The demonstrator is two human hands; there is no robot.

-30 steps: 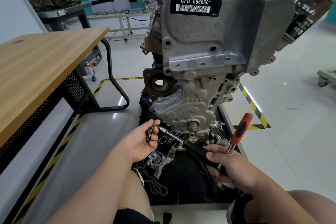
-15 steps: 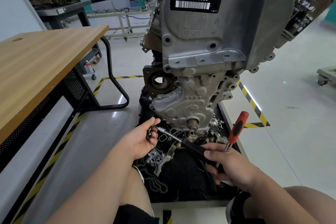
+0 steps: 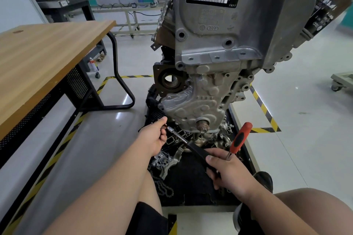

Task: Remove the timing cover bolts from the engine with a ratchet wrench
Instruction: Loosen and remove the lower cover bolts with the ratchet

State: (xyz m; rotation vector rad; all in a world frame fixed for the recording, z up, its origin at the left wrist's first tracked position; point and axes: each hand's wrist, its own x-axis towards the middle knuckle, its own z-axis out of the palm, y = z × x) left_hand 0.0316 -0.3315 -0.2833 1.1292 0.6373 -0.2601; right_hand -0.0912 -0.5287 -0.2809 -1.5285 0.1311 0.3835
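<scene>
A grey engine stands upright on a black mat, its ribbed timing cover low at the front. My right hand grips the black handle of a ratchet wrench whose chrome extension points up-left toward the cover's lower left edge. Also caught in that hand is a red-and-black handled tool, sticking up to the right. My left hand is curled at the extension's socket tip, pinching small metal pieces; what is at the tip is hidden by the fingers.
A wooden table with a black frame stands at the left. Loose metal parts and a chain lie on the black mat under the engine. Yellow-black tape marks the floor. A trolley sits far right.
The view has shifted slightly. My left hand and the wrench tip stay at the cover's lower left edge with little visible movement.
</scene>
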